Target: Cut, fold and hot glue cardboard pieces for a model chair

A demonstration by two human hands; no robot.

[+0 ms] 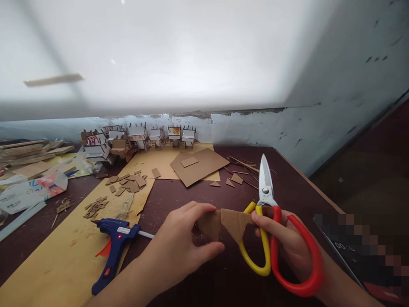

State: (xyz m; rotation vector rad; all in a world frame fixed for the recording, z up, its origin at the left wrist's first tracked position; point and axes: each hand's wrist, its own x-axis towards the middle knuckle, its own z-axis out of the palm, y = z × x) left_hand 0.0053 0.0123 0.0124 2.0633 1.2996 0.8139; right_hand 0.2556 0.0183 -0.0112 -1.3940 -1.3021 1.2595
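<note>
Between the fingers and thumb of my left hand is a small brown cardboard piece. A second cardboard piece with slanted cut edges meets it side by side, pinched by the thumb of my right hand. That same hand carries scissors with one yellow and one red handle; their blades are closed and point away from me. Left of my hands, a blue glue gun lies on its side with a red light lit and a glue stick in its back end.
Small cardboard cut-outs lie beyond the glue gun on a yellowish board. Little cardboard chairs line the wall, near a larger cardboard sheet. Wood strips are piled at left. A phone is at right.
</note>
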